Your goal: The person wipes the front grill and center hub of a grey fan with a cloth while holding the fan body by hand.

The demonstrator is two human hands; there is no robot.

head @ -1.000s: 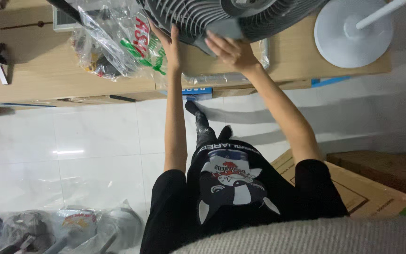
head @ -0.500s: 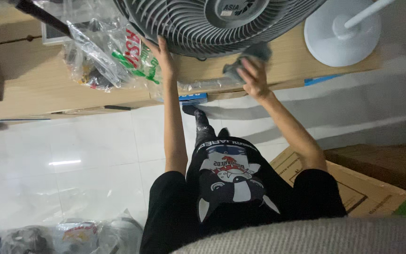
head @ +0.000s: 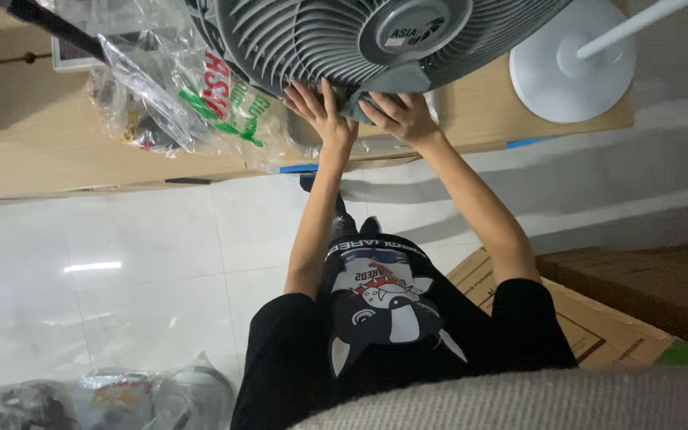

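Observation:
A large grey fan grille [head: 320, 36] with a round centre cap fills the top of the view, lying over a wooden table [head: 41, 151]. My left hand [head: 320, 111] rests flat against the grille's lower rim with its fingers spread. Right beside it, almost touching, my right hand [head: 402, 118] presses a crumpled grey cloth [head: 360, 105] onto the same rim. Both arms reach up from my black printed shirt at the bottom of the view.
Clear plastic bags [head: 177, 95] with red and green print lie on the table left of the grille. A white round fan base [head: 571, 72] with a white pole [head: 631, 28] stands at the right. Cardboard boxes [head: 583, 326] sit lower right, bagged items [head: 121, 394] on the white tiled floor lower left.
My right hand with the grey cloth has slid left along the grille's rim until it sits next to my left hand. The grille now looks nearer and larger.

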